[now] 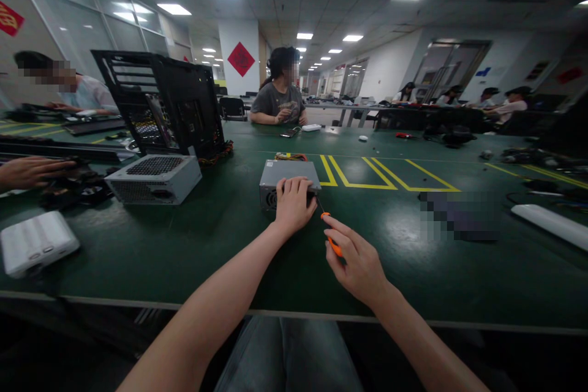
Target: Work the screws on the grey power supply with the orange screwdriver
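Observation:
A grey computer power supply sits on the green table in front of me, with a fan grille on its near side and coloured wires behind it. My left hand grips its front right part, fingers over the top and thumb by the right side. Closed round the orange handle of a screwdriver is my right hand, just to the right and nearer to me. The screwdriver's thin shaft points up toward the power supply's right side; whether its tip touches is too small to tell.
Left of me stand another power supply, a black computer case and a white box. Another person's hand reaches over dark parts. At right lie a blurred dark item and a long white object. A person sits opposite.

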The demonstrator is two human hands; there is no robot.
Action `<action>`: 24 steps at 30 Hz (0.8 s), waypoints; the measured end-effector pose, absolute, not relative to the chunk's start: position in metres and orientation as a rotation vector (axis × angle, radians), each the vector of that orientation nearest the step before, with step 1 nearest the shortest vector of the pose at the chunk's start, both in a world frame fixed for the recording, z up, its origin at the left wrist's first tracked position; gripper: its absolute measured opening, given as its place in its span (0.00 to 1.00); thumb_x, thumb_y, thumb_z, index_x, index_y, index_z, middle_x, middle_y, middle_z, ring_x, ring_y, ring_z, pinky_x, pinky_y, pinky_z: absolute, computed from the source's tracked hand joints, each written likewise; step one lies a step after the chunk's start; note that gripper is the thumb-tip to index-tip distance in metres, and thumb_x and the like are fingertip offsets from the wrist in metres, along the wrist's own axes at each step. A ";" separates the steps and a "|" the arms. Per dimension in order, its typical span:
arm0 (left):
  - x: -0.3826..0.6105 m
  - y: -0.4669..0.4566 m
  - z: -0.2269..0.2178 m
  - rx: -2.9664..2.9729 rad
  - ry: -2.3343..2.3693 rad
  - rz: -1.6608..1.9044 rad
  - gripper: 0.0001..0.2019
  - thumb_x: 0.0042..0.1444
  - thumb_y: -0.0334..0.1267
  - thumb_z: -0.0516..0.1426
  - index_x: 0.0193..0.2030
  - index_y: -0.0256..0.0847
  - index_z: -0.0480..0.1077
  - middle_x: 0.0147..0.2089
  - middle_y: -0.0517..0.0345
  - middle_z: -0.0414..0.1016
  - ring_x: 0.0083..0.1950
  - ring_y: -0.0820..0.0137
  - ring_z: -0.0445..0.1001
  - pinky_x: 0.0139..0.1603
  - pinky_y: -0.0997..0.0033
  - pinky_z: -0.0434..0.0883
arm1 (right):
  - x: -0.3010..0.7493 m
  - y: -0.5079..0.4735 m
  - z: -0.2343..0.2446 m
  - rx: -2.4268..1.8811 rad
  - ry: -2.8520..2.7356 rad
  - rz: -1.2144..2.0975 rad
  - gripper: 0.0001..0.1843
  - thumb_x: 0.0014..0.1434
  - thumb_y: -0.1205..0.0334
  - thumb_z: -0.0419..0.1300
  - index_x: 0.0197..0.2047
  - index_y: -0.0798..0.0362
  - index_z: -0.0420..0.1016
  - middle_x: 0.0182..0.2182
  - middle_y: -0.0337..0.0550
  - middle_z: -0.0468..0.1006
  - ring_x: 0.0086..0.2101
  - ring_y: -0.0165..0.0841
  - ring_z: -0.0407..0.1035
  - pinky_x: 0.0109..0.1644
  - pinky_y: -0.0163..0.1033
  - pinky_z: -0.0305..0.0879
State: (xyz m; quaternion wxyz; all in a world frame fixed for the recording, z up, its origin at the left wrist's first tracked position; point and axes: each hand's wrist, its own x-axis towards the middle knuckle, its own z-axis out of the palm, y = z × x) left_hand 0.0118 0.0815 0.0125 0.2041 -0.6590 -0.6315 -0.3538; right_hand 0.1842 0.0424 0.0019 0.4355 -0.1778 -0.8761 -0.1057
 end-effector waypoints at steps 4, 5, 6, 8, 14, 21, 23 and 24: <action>0.012 0.081 0.013 -1.835 -1.771 -0.983 0.14 0.54 0.40 0.53 0.48 0.43 0.63 0.54 0.53 0.66 0.55 0.62 0.62 0.62 0.57 0.48 | 0.185 0.043 0.003 -0.452 -2.143 -0.335 0.17 0.56 0.71 0.54 0.50 0.53 0.63 0.50 0.53 0.70 0.43 0.35 0.70 0.43 0.40 0.69; 0.013 0.081 0.013 -1.834 -1.767 -0.986 0.14 0.54 0.39 0.53 0.48 0.43 0.63 0.54 0.53 0.66 0.55 0.62 0.62 0.62 0.57 0.48 | 0.185 0.043 0.003 -0.459 -2.135 -0.352 0.16 0.56 0.70 0.55 0.49 0.53 0.63 0.49 0.52 0.71 0.42 0.35 0.71 0.42 0.40 0.69; 0.013 0.081 0.013 -1.833 -1.762 -0.988 0.14 0.54 0.39 0.53 0.48 0.43 0.63 0.53 0.53 0.66 0.55 0.62 0.62 0.62 0.57 0.48 | 0.185 0.043 0.004 -0.465 -2.129 -0.365 0.15 0.56 0.69 0.56 0.48 0.52 0.64 0.47 0.52 0.72 0.41 0.35 0.71 0.41 0.39 0.70; 0.013 0.081 0.013 -1.829 -1.758 -0.990 0.14 0.54 0.39 0.53 0.48 0.43 0.63 0.53 0.53 0.67 0.55 0.62 0.62 0.62 0.57 0.48 | 0.185 0.043 0.004 -0.470 -2.116 -0.367 0.13 0.56 0.68 0.57 0.46 0.53 0.65 0.45 0.53 0.72 0.41 0.35 0.70 0.40 0.39 0.70; 0.013 0.081 0.014 -1.829 -1.777 -0.974 0.15 0.54 0.39 0.53 0.49 0.43 0.63 0.54 0.53 0.66 0.55 0.62 0.62 0.61 0.57 0.49 | 0.183 0.040 0.006 -0.454 -2.192 -0.297 0.14 0.56 0.69 0.54 0.47 0.54 0.64 0.48 0.56 0.68 0.47 0.37 0.67 0.45 0.42 0.70; 0.012 0.081 0.013 -1.830 -1.758 -0.990 0.14 0.54 0.39 0.54 0.48 0.43 0.63 0.53 0.54 0.66 0.55 0.63 0.61 0.62 0.57 0.48 | 0.186 0.042 0.002 -0.455 -2.129 -0.316 0.15 0.57 0.70 0.55 0.48 0.53 0.64 0.47 0.53 0.71 0.44 0.35 0.70 0.43 0.40 0.70; 0.013 0.080 0.013 -1.831 -1.767 -0.977 0.14 0.54 0.39 0.53 0.48 0.43 0.63 0.53 0.54 0.66 0.55 0.63 0.61 0.62 0.57 0.48 | 0.186 0.042 0.002 -0.455 -2.126 -0.293 0.13 0.57 0.69 0.55 0.47 0.53 0.64 0.46 0.54 0.70 0.44 0.35 0.70 0.42 0.40 0.71; 0.013 0.080 0.013 -1.831 -1.772 -0.973 0.14 0.54 0.39 0.53 0.48 0.43 0.63 0.53 0.54 0.66 0.55 0.62 0.61 0.62 0.57 0.48 | 0.186 0.042 0.002 -0.454 -2.135 -0.272 0.13 0.57 0.68 0.55 0.47 0.53 0.64 0.47 0.54 0.70 0.44 0.36 0.69 0.42 0.40 0.71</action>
